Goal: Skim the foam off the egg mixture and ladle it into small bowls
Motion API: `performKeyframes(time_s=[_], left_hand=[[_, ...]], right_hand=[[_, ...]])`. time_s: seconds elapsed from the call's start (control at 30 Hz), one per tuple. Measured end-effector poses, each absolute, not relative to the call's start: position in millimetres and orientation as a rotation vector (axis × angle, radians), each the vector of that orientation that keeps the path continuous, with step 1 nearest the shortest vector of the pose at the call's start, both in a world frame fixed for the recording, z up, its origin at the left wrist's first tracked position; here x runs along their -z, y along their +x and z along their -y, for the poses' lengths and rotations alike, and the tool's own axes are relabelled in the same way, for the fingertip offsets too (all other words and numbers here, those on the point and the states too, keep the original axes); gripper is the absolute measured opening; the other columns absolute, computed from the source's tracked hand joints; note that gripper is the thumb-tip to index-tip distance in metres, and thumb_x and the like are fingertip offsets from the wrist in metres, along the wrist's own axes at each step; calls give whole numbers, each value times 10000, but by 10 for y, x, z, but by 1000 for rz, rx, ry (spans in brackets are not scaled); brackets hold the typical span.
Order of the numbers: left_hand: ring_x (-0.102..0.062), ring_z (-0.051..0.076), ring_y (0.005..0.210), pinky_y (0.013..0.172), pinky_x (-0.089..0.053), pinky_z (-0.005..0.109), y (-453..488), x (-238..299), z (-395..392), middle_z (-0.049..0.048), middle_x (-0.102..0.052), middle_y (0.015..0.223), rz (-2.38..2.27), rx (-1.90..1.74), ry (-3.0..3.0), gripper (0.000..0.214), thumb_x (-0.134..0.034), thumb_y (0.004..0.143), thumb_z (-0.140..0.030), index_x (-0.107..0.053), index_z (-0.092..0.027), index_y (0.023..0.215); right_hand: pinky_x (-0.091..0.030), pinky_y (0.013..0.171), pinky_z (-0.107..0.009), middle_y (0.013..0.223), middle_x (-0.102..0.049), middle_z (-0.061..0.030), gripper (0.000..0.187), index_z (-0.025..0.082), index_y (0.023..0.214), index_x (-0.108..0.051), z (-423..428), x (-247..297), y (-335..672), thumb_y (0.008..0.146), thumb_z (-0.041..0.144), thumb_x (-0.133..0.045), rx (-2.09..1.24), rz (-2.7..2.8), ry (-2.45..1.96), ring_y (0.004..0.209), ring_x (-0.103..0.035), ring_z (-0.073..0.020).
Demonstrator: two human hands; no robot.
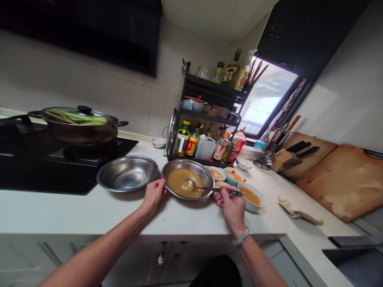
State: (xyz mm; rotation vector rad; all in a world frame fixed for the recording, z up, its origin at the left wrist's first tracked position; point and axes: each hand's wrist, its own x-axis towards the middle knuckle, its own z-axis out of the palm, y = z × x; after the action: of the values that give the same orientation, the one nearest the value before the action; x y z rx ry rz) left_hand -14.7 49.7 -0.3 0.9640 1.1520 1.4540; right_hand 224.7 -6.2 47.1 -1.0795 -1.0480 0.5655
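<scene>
A steel bowl [206, 172] of cloudy tan liquid stands on the white counter. At its left rim, my left hand [154, 194] is closed, thumb on the edge. My right hand [231, 207] is wrapped around the long handle of a metal spoon [206, 188]. The spoon's head dips into the liquid near the middle of the bowl. Close by on the right are several small bowls of orange-tan liquid, among them a white bowl [259, 194] and a green-sided bowl [231, 180]; my right hand partly hides one of them.
To the left sits another steel bowl [128, 180], with a lidded pot [80, 129] on the black stove [32, 167] beyond. A black rack [209, 115] of bottles stands behind. Knives in a block [281, 159], cutting boards [344, 179] and a folded cloth [299, 213] are at the right.
</scene>
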Motion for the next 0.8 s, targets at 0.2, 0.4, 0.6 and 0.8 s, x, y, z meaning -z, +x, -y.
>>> performKeyframes(time_s=[0.2,0.4,0.6,0.8], left_hand=[[-292,51,346,354,-197,189,-151,-13,-484,-58,-416,403,-1147,-1457,955,405,-573,716,-515,-447,-195,503],[-281,47,341,354,-187,189,-153,8,-506,-59,-420,404,-1131,-1442,943,407,-583,708,-524,-454,-192,511],[-277,47,343,358,-180,192,-151,9,-500,-63,-413,405,-1131,-1443,940,407,-587,701,-527,-445,-196,513],[-283,53,340,358,-194,196,-151,-15,-478,-63,-410,401,-1135,-1451,966,408,-575,700,-532,-438,-202,504]], right_hand=[[-435,371,-201,497,-610,27,371,164,818,-573,53,-541,2349,640,415,-781,-639,874,-1018,387,-524,-107],[-435,372,-208,489,-606,36,369,167,803,-577,47,-605,2451,624,411,-788,-569,843,-1006,374,-509,-104],[-476,389,-249,489,-606,22,369,175,797,-584,-18,-603,2452,682,497,-725,-445,1018,-1140,375,-546,-137],[-491,420,-248,579,-624,12,268,186,869,-631,-65,-459,2253,782,440,-647,-429,1255,-1097,435,-574,-135]])
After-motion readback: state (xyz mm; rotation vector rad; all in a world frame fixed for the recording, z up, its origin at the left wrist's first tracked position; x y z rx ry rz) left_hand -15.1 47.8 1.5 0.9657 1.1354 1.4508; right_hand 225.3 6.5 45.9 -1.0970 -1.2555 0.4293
